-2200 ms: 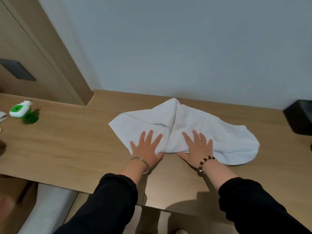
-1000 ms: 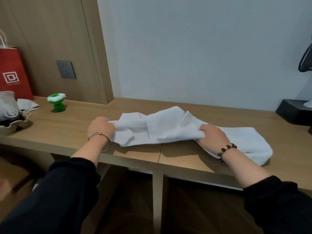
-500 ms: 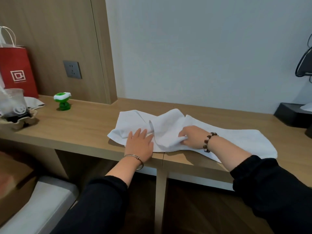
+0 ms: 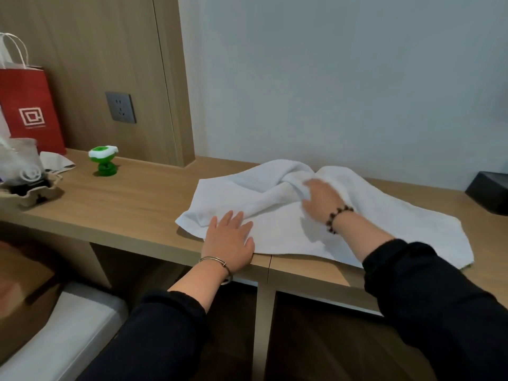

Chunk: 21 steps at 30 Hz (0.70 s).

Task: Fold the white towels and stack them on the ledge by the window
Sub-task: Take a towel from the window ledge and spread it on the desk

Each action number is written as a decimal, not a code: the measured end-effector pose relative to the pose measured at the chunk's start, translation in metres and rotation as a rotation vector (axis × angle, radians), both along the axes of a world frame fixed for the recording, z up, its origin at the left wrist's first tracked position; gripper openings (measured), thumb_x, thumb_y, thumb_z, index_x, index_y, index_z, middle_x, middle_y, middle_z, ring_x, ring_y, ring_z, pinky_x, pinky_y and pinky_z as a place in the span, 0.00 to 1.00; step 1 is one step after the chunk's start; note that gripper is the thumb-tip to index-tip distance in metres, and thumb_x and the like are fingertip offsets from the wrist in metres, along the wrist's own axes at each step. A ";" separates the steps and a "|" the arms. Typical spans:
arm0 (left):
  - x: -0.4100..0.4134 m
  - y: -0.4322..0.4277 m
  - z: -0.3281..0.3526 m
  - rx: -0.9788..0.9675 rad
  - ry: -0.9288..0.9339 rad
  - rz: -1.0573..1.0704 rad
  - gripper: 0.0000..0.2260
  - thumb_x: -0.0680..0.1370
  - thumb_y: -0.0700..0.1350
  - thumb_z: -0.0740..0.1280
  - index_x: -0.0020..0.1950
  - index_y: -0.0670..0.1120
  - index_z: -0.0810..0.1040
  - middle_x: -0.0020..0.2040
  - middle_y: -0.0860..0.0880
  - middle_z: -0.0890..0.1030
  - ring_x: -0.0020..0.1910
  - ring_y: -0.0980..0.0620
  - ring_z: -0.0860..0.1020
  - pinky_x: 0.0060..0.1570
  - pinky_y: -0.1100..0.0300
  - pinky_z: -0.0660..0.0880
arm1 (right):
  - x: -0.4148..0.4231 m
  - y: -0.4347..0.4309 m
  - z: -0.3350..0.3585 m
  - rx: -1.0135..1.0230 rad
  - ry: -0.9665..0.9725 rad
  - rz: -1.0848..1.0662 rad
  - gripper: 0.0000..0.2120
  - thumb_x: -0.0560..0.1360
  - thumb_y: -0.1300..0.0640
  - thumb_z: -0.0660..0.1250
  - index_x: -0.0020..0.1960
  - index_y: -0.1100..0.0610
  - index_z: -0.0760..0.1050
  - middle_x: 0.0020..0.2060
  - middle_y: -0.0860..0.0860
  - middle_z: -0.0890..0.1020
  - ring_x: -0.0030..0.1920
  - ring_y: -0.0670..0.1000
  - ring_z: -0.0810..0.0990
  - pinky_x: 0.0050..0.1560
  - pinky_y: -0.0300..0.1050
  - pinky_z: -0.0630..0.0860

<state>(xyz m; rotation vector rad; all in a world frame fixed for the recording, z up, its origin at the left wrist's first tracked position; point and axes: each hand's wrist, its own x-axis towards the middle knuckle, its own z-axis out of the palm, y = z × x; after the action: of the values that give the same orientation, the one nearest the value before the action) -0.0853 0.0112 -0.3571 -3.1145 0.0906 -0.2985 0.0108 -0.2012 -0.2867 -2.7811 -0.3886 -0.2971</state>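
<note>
White towel point(image 4: 384, 215) lies rumpled on the table point(image 4: 123, 204); left hand point(image 4: 229, 237) presses flat on its near-left corner, right hand point(image 4: 320, 200) blurred at the far bunch, grip unclear; tugging unevenly could skew the fold

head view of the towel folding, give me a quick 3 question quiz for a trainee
1. True or false: the left hand lies flat on the white towel.
2. What sits at the right end of the desk? A) black box B) kettle C) laptop
3. Which wrist wears the beaded bracelet?
Key: 1 true; 2 A; 3 the right wrist.
</note>
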 end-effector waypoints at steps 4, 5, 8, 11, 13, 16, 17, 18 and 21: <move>0.004 0.021 0.006 0.042 0.059 -0.073 0.24 0.79 0.44 0.52 0.76 0.55 0.59 0.78 0.52 0.53 0.76 0.50 0.49 0.73 0.49 0.46 | -0.026 -0.001 -0.049 -0.320 0.310 0.116 0.25 0.81 0.43 0.45 0.76 0.49 0.52 0.76 0.50 0.52 0.75 0.54 0.52 0.69 0.64 0.52; 0.004 0.033 0.009 0.067 0.071 -0.065 0.25 0.78 0.42 0.54 0.75 0.55 0.59 0.78 0.52 0.53 0.76 0.50 0.49 0.73 0.49 0.47 | -0.026 -0.006 -0.052 -0.311 0.321 0.106 0.26 0.80 0.41 0.44 0.77 0.46 0.49 0.77 0.48 0.48 0.76 0.52 0.47 0.70 0.65 0.48; 0.002 0.073 0.019 0.196 0.102 0.130 0.29 0.75 0.43 0.59 0.74 0.59 0.58 0.78 0.54 0.50 0.76 0.49 0.46 0.71 0.43 0.51 | -0.030 -0.014 -0.052 -0.291 0.333 0.110 0.27 0.80 0.39 0.44 0.77 0.44 0.47 0.77 0.47 0.45 0.76 0.51 0.44 0.71 0.64 0.44; -0.001 0.086 0.029 0.201 0.119 0.468 0.28 0.74 0.47 0.62 0.72 0.62 0.59 0.76 0.53 0.52 0.75 0.45 0.46 0.68 0.34 0.51 | -0.042 -0.009 -0.047 -0.234 0.348 0.204 0.27 0.80 0.40 0.48 0.77 0.45 0.50 0.77 0.48 0.48 0.76 0.51 0.46 0.72 0.59 0.44; 0.001 0.066 0.036 0.182 0.036 0.506 0.21 0.76 0.47 0.59 0.70 0.58 0.67 0.77 0.51 0.51 0.75 0.42 0.44 0.68 0.33 0.48 | -0.050 -0.005 -0.042 -0.061 0.371 0.285 0.25 0.81 0.43 0.53 0.76 0.47 0.55 0.77 0.48 0.54 0.76 0.51 0.52 0.72 0.51 0.49; 0.012 0.012 0.035 0.148 -0.148 0.176 0.17 0.79 0.50 0.58 0.67 0.53 0.71 0.78 0.48 0.51 0.76 0.44 0.45 0.70 0.39 0.49 | -0.061 -0.006 -0.033 0.346 0.287 0.247 0.18 0.80 0.52 0.59 0.70 0.51 0.67 0.72 0.49 0.65 0.71 0.49 0.64 0.66 0.39 0.59; 0.015 -0.008 0.032 0.061 -0.145 0.044 0.17 0.80 0.51 0.57 0.69 0.52 0.69 0.78 0.48 0.52 0.76 0.46 0.47 0.71 0.42 0.49 | -0.061 -0.009 -0.029 0.372 0.188 0.182 0.17 0.80 0.55 0.59 0.68 0.53 0.69 0.71 0.50 0.67 0.70 0.50 0.65 0.66 0.39 0.59; 0.016 -0.028 0.028 -0.047 -0.096 -0.048 0.18 0.81 0.51 0.55 0.71 0.52 0.66 0.78 0.49 0.52 0.76 0.47 0.47 0.71 0.44 0.49 | -0.059 -0.014 -0.025 0.324 0.073 0.100 0.17 0.79 0.58 0.59 0.67 0.54 0.70 0.71 0.51 0.67 0.70 0.52 0.64 0.67 0.41 0.59; 0.018 -0.071 0.016 -0.234 0.125 -0.103 0.22 0.83 0.51 0.49 0.77 0.52 0.52 0.78 0.51 0.49 0.77 0.48 0.46 0.72 0.43 0.47 | -0.044 -0.045 -0.017 0.046 -0.106 -0.237 0.22 0.77 0.57 0.59 0.71 0.55 0.64 0.74 0.54 0.60 0.73 0.55 0.58 0.71 0.54 0.52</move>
<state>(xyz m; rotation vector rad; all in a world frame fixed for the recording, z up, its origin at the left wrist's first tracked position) -0.0676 -0.0599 -0.3414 -3.3659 0.2352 -0.1227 -0.0336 -0.2466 -0.3035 -2.7747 -0.0735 -0.5035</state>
